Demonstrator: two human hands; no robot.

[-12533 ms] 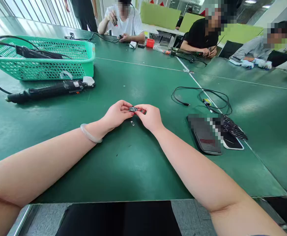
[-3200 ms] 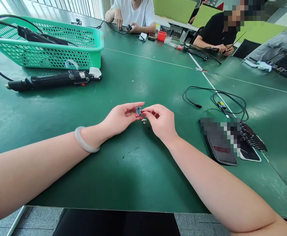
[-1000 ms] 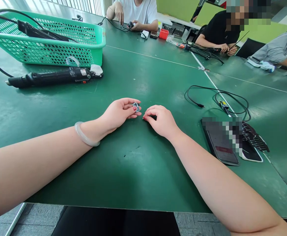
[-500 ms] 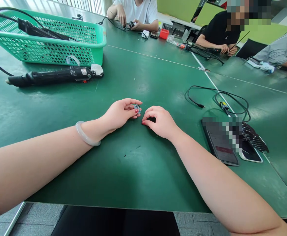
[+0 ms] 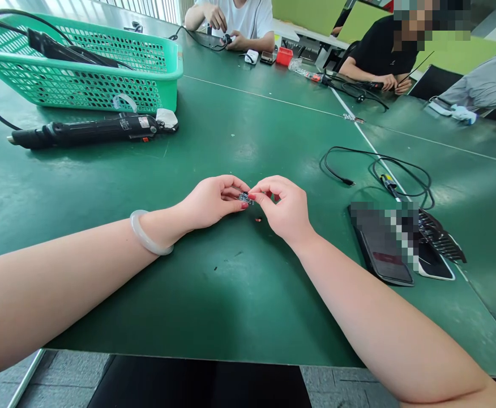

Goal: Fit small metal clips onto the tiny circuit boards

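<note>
My left hand (image 5: 214,199) is closed, holding a small part (image 5: 244,198), blue-grey and dark, that looks like a tiny circuit board, between thumb and fingers. From the right, my right hand (image 5: 285,205) meets it, thumb and forefinger pinched at the part's edge. Whatever those fingertips hold is too small and covered to name. Just below the pinch shows a small reddish-brown spot (image 5: 258,219); I cannot tell if it is a loose bit or a fingertip. Both hands are low over the green table (image 5: 214,317).
At the left stand a green basket (image 5: 103,79) with cables and a black electric screwdriver (image 5: 95,131) before it. To the right lie a black cable (image 5: 337,173), two phones (image 5: 386,258) and a black hair claw (image 5: 443,238). Several people sit across the table.
My right hand has moved up against the small part in my left hand, closing the gap between them. My left hand has shifted slightly right and nearer to me.
</note>
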